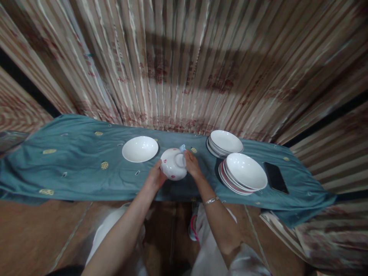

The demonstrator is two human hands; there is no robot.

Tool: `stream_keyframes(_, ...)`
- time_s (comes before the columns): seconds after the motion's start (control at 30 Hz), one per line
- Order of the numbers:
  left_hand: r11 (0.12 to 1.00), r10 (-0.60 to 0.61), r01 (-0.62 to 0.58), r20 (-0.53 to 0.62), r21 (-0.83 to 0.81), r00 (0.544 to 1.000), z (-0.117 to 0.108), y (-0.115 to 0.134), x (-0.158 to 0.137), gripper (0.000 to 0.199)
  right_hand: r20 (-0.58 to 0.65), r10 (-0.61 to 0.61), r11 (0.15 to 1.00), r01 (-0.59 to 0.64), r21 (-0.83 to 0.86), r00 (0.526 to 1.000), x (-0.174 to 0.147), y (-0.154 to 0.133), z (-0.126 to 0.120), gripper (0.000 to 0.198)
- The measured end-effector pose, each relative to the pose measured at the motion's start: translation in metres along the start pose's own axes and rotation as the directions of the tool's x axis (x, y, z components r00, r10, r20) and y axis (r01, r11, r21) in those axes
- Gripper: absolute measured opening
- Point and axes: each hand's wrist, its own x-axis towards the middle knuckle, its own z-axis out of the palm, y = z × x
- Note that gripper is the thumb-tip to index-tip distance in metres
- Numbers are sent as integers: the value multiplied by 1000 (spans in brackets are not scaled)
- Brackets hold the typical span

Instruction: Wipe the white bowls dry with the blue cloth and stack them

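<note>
A white bowl (pixel 170 168) with small red marks is held above the cloth-covered table, turned so its foot ring faces up and to the right. My left hand (pixel 156 176) grips it by the left edge. At the foot ring, my right hand (pixel 192 163) is closed on a small light blue cloth (pixel 183 147), most of it hidden behind the fingers. To the left of the held bowl, a plain white bowl (pixel 140 149) stands upright on the table.
A blue-green tablecloth (pixel 83 153) with yellow pineapple prints covers the long table. On the right are a stack of dark-rimmed dishes (pixel 226 141), a nearer stack of bowls (pixel 246 170) and a black phone (pixel 276 177). Striped curtains (pixel 184 69) hang behind.
</note>
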Motion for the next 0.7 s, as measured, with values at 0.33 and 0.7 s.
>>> stream_keyframes(0.33,999,52,-52,-34,-12,998,-15,-16,18,37,-101,65,996,-70,-50,993,-27,16,11,50)
stream_keyframes(0.7,997,72,-74,-82,-17,994,-16,-25,15,31,-299,-86,990,50,-128,950,-63,30,20,53)
